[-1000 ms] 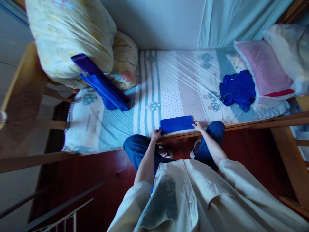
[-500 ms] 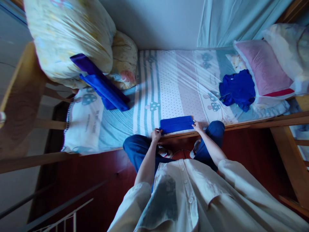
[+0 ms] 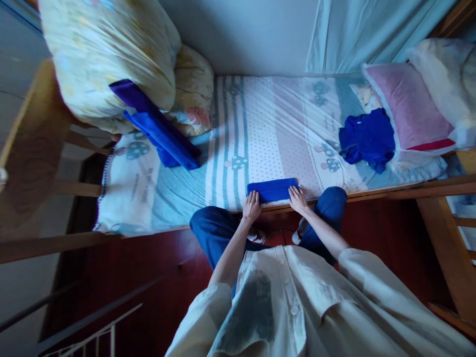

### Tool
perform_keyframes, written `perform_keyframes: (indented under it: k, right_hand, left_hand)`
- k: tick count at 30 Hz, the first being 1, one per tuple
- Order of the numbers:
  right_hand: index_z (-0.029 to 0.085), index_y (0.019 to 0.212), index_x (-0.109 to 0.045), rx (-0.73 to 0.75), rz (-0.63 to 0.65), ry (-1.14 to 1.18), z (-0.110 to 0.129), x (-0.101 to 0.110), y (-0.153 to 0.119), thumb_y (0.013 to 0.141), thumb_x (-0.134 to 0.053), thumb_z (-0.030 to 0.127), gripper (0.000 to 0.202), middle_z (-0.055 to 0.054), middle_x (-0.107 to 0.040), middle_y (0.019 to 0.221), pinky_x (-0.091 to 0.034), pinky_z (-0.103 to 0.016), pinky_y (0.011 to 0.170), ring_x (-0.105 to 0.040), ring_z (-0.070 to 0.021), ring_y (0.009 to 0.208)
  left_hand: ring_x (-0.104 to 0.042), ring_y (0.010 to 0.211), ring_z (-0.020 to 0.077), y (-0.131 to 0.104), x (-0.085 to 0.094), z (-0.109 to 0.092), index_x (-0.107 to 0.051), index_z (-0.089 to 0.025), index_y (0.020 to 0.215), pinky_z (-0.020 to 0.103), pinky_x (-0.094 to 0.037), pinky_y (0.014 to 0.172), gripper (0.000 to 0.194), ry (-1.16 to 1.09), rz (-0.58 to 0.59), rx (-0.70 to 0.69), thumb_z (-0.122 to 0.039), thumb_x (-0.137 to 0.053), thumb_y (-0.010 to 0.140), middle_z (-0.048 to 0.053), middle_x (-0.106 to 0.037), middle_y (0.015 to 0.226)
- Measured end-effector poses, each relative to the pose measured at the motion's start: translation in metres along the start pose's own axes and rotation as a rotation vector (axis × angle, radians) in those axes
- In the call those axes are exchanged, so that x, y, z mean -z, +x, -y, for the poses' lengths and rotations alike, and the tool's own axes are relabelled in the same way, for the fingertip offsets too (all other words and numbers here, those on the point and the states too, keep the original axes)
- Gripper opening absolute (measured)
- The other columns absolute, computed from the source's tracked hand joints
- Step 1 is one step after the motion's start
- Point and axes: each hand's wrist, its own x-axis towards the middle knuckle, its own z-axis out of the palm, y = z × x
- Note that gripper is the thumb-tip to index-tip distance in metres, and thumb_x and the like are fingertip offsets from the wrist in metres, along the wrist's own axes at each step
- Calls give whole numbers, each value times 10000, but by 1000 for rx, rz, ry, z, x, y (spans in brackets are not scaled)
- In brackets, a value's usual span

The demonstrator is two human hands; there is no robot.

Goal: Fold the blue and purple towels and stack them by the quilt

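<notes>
A blue cloth folded into a flat rectangle [image 3: 274, 190] lies at the front edge of the bed. My left hand [image 3: 252, 206] rests on its left end, fingers stretched out flat over the cloth. On the right end lies my right hand [image 3: 298, 198], its fingers also laid flat on top. Long folded blue cloths [image 3: 159, 126] lean against the bedding at the left of the bed. A crumpled blue garment [image 3: 368, 139] lies on the right side, beside the pink pillow [image 3: 409, 106].
A large pale yellow bundle [image 3: 111, 54] stands at the bed's left end. The patterned sheet [image 3: 260, 129] covers the mattress. Wooden rails [image 3: 412, 192] run along the front edge, and a pale curtain [image 3: 357, 34] hangs at the back right.
Both hands have moved inward from the cloth's corners onto its top, and their fingers have gone from pinching to lying flat. The cloth has stayed in nearly the same place.
</notes>
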Motion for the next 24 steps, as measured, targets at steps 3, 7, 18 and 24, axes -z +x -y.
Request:
perform_keyframes:
  k: [3,7,18,24]
  right_hand:
    - [17,1534,-465,-3,9,-37,-4,-9,6,937,-437,91,602,-228,-480,1569,-269,-496,1262,-399,-290,1513]
    - [31,1537,-466,-28,6,-61,-7,-17,18,928,-415,38,612,-249,-484,1554,-307,-554,1235,-433,-313,1493]
    - [67,1495,-530,-66,65,-61,1,-10,-9,944,-416,15,564,-228,-517,1534,-327,-487,1245,-476,-266,1473]
    - [125,1509,-532,-55,24,-6,9,-10,-37,928,-401,0,608,-194,-525,1529,-347,-513,1225,-492,-263,1463]
  left_hand:
    - [-314,1549,350,6,-7,1,-347,25,1573,554,-248,1272,711,16,2,8,-115,-437,882,286,-387,1607]
    - [-388,1516,333,15,-9,1,-410,27,1540,556,-285,1258,631,57,-7,26,-52,-328,919,297,-453,1559]
    - [-434,1488,332,-14,-2,-3,-424,-6,1547,526,-321,1244,629,72,58,-22,-32,-337,924,299,-464,1549]
    - [-445,1481,329,-36,-2,-13,-434,-27,1547,526,-321,1241,649,6,42,-13,-26,-360,902,297,-505,1516]
